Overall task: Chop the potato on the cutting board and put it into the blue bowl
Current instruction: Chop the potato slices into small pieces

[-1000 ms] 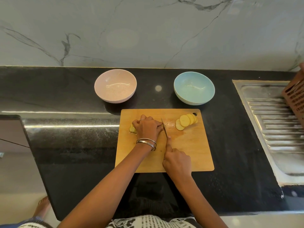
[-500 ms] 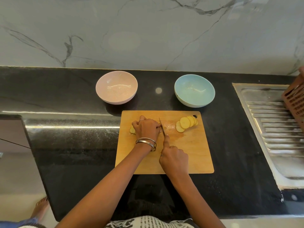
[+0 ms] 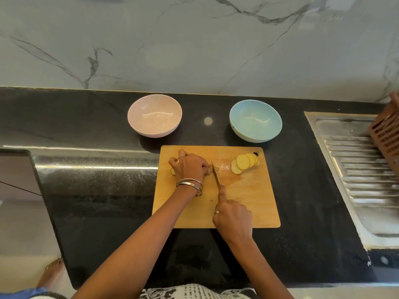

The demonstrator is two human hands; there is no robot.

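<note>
The board lies on the black counter, and everything else is placed from it. At the board's far left, the left hand is cupped over the potato, pressing it down; only a pale end shows at the hand's left edge. The right hand, over the board's near middle, is closed around the knife handle (index finger stretched along the spine), the blade just right of the left fingertips. Cut slices overlap in a row at the board's far right corner. Beyond that corner sits the blue bowl, empty; beyond the board's far left corner, the pink bowl. Right of the board lies the sink.
</note>
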